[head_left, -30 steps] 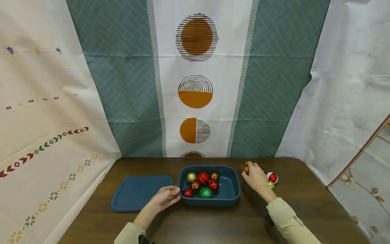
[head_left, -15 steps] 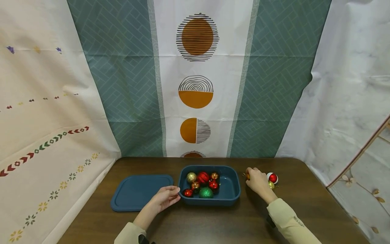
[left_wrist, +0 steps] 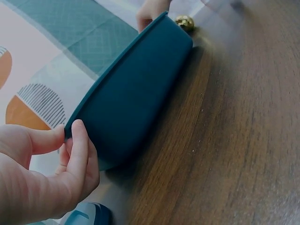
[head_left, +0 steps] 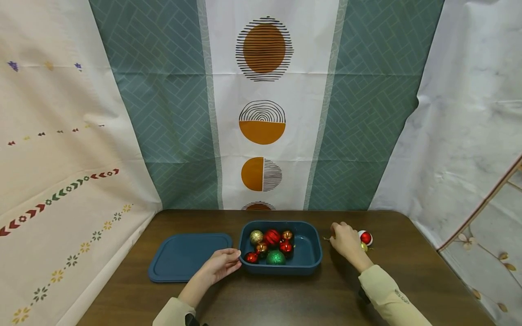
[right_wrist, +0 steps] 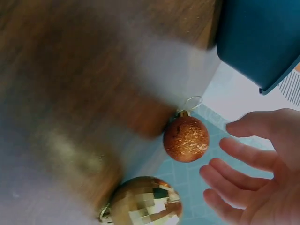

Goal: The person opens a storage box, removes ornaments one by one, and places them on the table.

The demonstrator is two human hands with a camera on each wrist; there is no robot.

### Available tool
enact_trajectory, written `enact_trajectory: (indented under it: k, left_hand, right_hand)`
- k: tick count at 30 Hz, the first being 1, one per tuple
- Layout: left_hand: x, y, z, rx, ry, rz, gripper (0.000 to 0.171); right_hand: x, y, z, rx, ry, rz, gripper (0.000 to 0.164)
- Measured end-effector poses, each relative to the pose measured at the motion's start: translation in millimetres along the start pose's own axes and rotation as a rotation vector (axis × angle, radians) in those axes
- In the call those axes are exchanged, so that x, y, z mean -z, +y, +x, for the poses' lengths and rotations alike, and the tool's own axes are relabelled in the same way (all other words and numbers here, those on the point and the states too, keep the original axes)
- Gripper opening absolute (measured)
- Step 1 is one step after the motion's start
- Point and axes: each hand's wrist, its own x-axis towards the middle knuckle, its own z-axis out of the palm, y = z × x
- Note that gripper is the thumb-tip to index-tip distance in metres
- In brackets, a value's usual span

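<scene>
My left hand (head_left: 223,263) pinches the left rim of a dark blue rectangular box (head_left: 281,270) between thumb and fingers, as the left wrist view also shows. Inside the box lie several red, gold, copper and green Christmas baubles (head_left: 275,257), mostly toward its left. Right of the box, my right hand (head_left: 344,240) hovers by a glittery copper-orange bauble (right_wrist: 186,139) with a wire loop. The right wrist view shows its fingers loosely bent and apart from that bauble. In the head view the hand hides the bauble's body.
A faceted gold bauble (right_wrist: 147,204) and a red-and-white bauble (head_left: 365,237) lie on the table just right of my right hand. A flat blue lid (head_left: 189,258) lies left of the box. Patterned cloths hang behind the brown wooden table (head_left: 269,301).
My right hand has shifted slightly right. The orange bauble, seen at its fingertips before, has gone behind the hand, leaving only its wire loop showing. My left hand and the box have stayed put.
</scene>
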Motion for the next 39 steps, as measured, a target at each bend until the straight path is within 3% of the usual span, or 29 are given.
enact_trajectory:
  k: [8,16,22,28,32,39]
  left_hand:
    - [0.5,-1.6,-0.1,0.001,0.001,-0.008,0.042]
    - [0.9,-2.8,-0.1,0.006,-0.002,-0.017,0.041]
    - [2.1,-4.3,1.0,0.001,-0.006,-0.014,0.045]
    - [3.8,-4.6,-2.7,-0.038,-0.07,-0.028,0.051]
    - [3.8,-4.5,-1.3,-0.031,-0.066,-0.02,0.044]
    - [2.3,-3.2,2.1,-0.005,-0.023,-0.016,0.027]
  right_hand:
    - [3,-14,6,0.017,0.129,0.087,0.009]
    - [5,-30,9,0.064,0.151,0.138,0.012]
    - [4,-39,8,0.12,0.107,0.155,0.015]
    - [4,-49,6,0.29,0.021,0.192,0.023]
    - [4,-56,6,0.363,-0.037,0.203,0.026]
    - [6,-67,6,0.393,-0.194,0.278,0.029]
